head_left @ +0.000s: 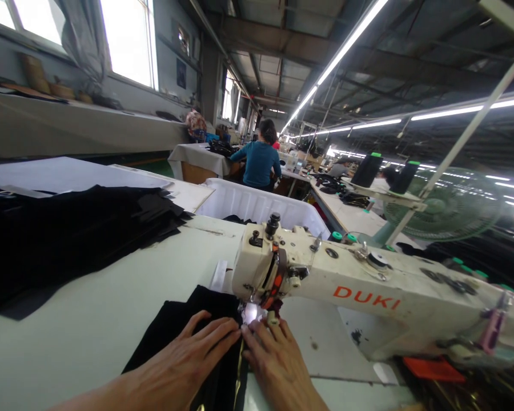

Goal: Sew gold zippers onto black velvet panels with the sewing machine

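Note:
My left hand [188, 357] lies flat, fingers stretched out, on a piece of black fabric [188, 319] on the sewing table. My right hand [276, 359] rests beside it with fingers extended toward the lit needle area [251, 313], pressing the fabric's right edge. Both fingertips sit just in front of the presser foot of a cream sewing machine [368, 291] marked DUKI. The fabric runs under the machine head. A thin gold strip [239, 374] shows between my hands.
A stack of black cut pieces [68, 234] lies at the left of the table [89, 319]. A white bin [257, 202] stands behind the machine. A person in a teal top [259, 160] sits ahead. Thread cones [366, 169] and a green fan [449, 208] are at right.

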A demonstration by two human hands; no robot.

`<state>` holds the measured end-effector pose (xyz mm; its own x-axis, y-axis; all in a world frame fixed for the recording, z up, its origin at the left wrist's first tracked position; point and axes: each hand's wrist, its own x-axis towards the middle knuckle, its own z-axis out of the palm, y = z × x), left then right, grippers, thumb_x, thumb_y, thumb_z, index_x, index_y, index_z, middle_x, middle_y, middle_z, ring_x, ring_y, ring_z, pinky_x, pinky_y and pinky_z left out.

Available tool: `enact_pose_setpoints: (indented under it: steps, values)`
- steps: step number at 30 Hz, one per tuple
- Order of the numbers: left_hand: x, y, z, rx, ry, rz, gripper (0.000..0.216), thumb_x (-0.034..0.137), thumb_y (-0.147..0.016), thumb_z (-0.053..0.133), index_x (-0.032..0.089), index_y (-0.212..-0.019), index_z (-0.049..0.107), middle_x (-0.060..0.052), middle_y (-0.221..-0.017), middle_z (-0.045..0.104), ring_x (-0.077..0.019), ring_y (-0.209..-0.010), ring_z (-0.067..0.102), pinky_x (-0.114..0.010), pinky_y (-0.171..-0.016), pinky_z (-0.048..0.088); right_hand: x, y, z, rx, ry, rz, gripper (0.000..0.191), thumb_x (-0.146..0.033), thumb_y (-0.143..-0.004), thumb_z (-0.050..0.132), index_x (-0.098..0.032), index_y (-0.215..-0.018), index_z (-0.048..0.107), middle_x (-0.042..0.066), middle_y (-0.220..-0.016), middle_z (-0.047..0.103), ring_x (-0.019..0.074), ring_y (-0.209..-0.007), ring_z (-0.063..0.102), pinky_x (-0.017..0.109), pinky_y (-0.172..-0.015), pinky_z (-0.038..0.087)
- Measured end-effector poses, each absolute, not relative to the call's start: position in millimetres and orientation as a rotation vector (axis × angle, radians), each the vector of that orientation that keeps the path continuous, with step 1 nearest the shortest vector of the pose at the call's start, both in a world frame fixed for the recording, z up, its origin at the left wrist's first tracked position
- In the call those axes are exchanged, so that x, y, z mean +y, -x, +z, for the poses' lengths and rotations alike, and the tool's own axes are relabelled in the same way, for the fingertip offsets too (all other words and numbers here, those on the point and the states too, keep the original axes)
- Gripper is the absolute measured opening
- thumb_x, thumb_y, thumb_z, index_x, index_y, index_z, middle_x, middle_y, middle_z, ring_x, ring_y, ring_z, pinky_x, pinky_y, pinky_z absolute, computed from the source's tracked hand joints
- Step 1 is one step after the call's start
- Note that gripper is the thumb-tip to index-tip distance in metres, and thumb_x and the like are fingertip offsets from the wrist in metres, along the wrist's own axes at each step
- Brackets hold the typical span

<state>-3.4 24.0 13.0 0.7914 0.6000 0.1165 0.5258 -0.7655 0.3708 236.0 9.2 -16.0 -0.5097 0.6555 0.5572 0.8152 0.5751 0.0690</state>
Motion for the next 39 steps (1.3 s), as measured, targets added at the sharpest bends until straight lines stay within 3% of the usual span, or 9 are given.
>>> enact_pose_setpoints:
  steps: [7,12,16,21,29,34,39]
  values:
    - [41.7,0.1,10.3,0.802,-2.665,0.346,0.102,0.048,-0.073,0.077,0.027,-0.156,0.023,-0.011,-0.157,0.036,-0.0376,-0.142,0.035,-0.061,-0.119,0.015,19.6,-235.0,-14.1,-2.351,1.266,-0.427,0.047,-0.023,-0.085,0.076,-0.021,-0.128,0.058,0.005,-0.120,0.069,0.0278,-0.109,0.061,0.046,-0.096,0.047]
    - [35.2,-1.5,16.2,0.854,-2.654,0.289,0.097,0.046,-0.077,0.073,0.028,-0.157,0.020,-0.010,-0.158,0.034,-0.0382,-0.144,0.031,-0.059,-0.117,0.025,20.2,-236.0,-16.7,-2.398,1.209,-0.396,0.045,-0.019,-0.090,0.069,-0.017,-0.132,0.056,0.010,-0.119,0.068,0.0255,-0.102,0.064,0.041,-0.088,0.053]
    - [33.1,-2.9,22.1,0.896,-2.667,0.287,0.094,0.043,-0.077,0.072,0.026,-0.156,0.024,-0.012,-0.157,0.036,-0.0382,-0.142,0.034,-0.059,-0.116,0.027,19.3,-239.9,-22.7,-2.386,1.245,-0.362,0.047,-0.011,-0.090,0.067,-0.019,-0.135,0.054,0.009,-0.122,0.068,0.0256,-0.114,0.061,0.045,-0.098,0.051]
    - [35.1,0.1,15.4,0.840,-2.678,0.293,0.100,0.042,-0.078,0.072,0.028,-0.158,0.013,-0.009,-0.161,0.027,-0.0362,-0.145,0.029,-0.059,-0.118,0.023,15.6,-246.3,-23.2,-2.434,1.240,-0.277,0.053,-0.006,-0.087,0.067,-0.020,-0.136,0.054,0.008,-0.131,0.064,0.0255,-0.123,0.058,0.044,-0.104,0.051]
    - [36.6,1.6,10.8,0.863,-2.657,0.219,0.106,0.041,-0.075,0.073,0.030,-0.158,0.008,-0.007,-0.163,0.020,-0.0353,-0.147,0.023,-0.059,-0.118,0.020,18.6,-247.3,-1.0,-2.445,1.112,-0.150,0.034,-0.012,-0.098,0.053,-0.019,-0.132,0.058,0.007,-0.129,0.066,0.0216,-0.119,0.062,0.034,-0.101,0.054]
    - [38.7,0.3,10.1,0.884,-2.673,0.223,0.102,0.044,-0.077,0.070,0.028,-0.158,0.011,-0.009,-0.163,0.019,-0.0357,-0.148,0.021,-0.059,-0.118,0.021,20.6,-246.9,3.4,-2.448,1.126,-0.104,0.032,-0.011,-0.100,0.047,-0.017,-0.128,0.060,0.009,-0.129,0.066,0.0201,-0.119,0.063,0.032,-0.102,0.053]
    - [41.4,-0.4,6.3,0.834,-2.684,0.342,0.099,0.041,-0.075,0.074,0.028,-0.157,0.020,-0.010,-0.162,0.025,-0.0370,-0.146,0.027,-0.058,-0.119,0.020,21.3,-251.4,-4.2,-2.496,1.145,-0.092,0.046,-0.003,-0.094,0.048,-0.016,-0.138,0.052,0.011,-0.136,0.061,0.0241,-0.124,0.059,0.039,-0.105,0.051]
